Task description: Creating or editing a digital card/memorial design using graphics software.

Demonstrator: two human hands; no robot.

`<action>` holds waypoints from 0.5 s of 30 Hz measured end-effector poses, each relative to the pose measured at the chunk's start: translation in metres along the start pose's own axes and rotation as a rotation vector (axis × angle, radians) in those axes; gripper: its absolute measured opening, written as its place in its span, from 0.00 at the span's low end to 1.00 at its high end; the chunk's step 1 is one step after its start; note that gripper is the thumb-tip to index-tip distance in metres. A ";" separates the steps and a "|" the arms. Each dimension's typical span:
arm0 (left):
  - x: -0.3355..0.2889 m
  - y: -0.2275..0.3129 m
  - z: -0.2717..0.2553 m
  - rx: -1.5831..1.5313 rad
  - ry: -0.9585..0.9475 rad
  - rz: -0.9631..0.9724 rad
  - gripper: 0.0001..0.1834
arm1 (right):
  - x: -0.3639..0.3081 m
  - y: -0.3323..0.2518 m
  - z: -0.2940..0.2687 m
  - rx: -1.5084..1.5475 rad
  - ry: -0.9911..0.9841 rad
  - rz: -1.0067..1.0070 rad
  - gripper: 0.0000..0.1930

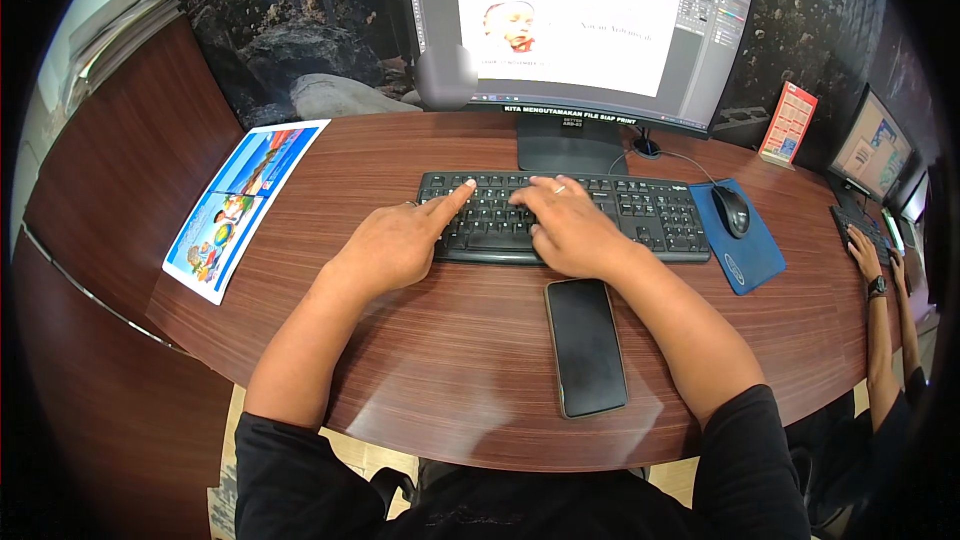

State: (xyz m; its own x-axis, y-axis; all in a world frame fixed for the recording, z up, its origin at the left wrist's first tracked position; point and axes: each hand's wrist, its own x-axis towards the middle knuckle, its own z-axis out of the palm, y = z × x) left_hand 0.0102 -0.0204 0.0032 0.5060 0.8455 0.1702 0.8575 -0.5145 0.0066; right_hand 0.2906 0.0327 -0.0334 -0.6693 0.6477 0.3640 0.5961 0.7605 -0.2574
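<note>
A black keyboard lies across the desk in front of a monitor. My left hand rests at its left part, with the index finger stretched out onto the upper keys and the other fingers partly bent. Over the middle keys is my right hand, its fingers apart and reaching onto the upper rows; a ring shows on one finger. Neither hand holds anything. Just below my right wrist, a dark-screened smartphone lies flat on the desk. The monitor displays an editing window with a white page, a small picture and text.
A black mouse sits on a blue mouse pad to the right. Colourful printed sheets lie at the left beside a wooden partition. A red-and-white desk calendar stands at the back right. Another person's hand works at a second keyboard.
</note>
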 end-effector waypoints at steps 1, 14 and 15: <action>0.001 -0.004 0.004 -0.036 0.061 0.022 0.47 | 0.002 -0.003 0.003 -0.004 -0.002 -0.002 0.25; 0.014 0.005 0.015 0.109 0.088 0.007 0.45 | 0.007 -0.008 -0.001 0.039 -0.008 0.094 0.31; 0.014 0.005 0.016 0.110 0.091 0.009 0.45 | 0.007 -0.010 0.002 0.036 -0.006 0.095 0.31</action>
State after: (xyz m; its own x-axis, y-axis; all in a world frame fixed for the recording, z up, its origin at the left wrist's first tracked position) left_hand 0.0228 -0.0086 -0.0102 0.5078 0.8218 0.2584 0.8603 -0.4993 -0.1027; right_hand 0.2795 0.0298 -0.0306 -0.6128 0.7174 0.3314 0.6408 0.6965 -0.3229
